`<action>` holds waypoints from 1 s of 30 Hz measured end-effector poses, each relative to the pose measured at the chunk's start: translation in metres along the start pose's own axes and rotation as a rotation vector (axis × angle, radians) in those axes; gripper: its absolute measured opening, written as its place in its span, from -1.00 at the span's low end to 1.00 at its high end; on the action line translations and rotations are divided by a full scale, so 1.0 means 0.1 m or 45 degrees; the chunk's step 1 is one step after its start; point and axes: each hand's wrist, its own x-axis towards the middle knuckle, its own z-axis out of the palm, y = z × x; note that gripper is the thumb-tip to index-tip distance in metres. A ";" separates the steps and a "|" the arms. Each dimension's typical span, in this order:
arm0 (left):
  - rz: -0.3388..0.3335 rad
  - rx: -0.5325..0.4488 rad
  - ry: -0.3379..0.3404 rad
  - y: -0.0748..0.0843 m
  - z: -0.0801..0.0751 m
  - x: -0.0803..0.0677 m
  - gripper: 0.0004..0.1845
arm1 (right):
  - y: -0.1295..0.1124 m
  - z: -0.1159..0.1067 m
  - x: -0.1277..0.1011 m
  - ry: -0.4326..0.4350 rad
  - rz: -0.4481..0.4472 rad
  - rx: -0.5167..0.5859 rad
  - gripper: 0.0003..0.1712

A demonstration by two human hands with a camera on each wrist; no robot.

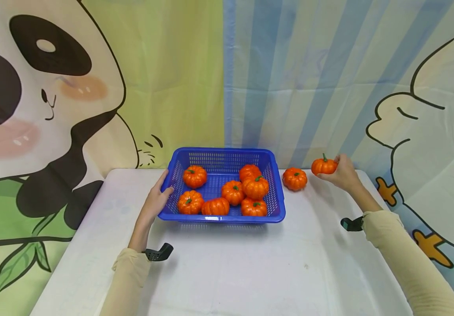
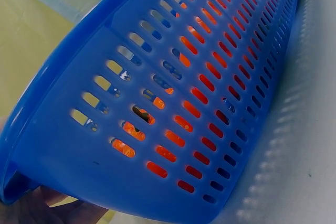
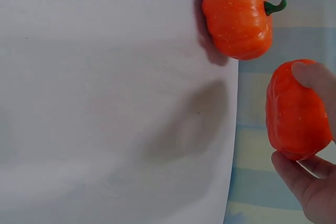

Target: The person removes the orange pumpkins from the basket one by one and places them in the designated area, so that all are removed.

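In the head view, my left hand (image 1: pixel 156 201) grips the left rim of a blue perforated plastic basket (image 1: pixel 220 218); the left wrist view shows some fingers (image 2: pixel 79 212) under the rim. Several small orange pumpkins with green stems lie inside, among them one pumpkin (image 1: pixel 194 176) at the back left and another (image 1: pixel 255 188) at the right. My right hand (image 1: pixel 344 174) pinches an orange pumpkin (image 3: pixel 295 114) between thumb and fingers, off the table near its far edge. One more pumpkin (image 1: pixel 294 179) sits on the table between the basket and that hand.
A white-covered table (image 1: pixel 227 267) bears the basket and the loose pumpkin. Right behind it hangs a printed curtain (image 1: pixel 179 87) with a panda on the left and blue stripes. Dark wrist cameras (image 1: pixel 159 253) are strapped to both forearms.
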 end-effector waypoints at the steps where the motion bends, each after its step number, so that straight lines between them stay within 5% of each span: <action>1: 0.000 -0.001 0.000 0.00 0.00 0.00 -0.28 | 0.01 0.01 0.00 0.003 -0.005 0.002 -0.22; 13: 0.005 -0.011 -0.003 -0.01 0.01 0.01 -0.27 | 0.14 0.11 -0.09 0.037 -0.002 0.089 -0.15; 22: 0.022 -0.011 0.004 -0.02 0.01 0.03 -0.28 | 0.15 0.14 -0.16 -0.084 0.128 0.038 0.03; 30: 0.015 -0.015 -0.002 -0.02 0.01 0.01 -0.28 | 0.24 0.24 -0.18 -0.084 0.077 0.089 0.01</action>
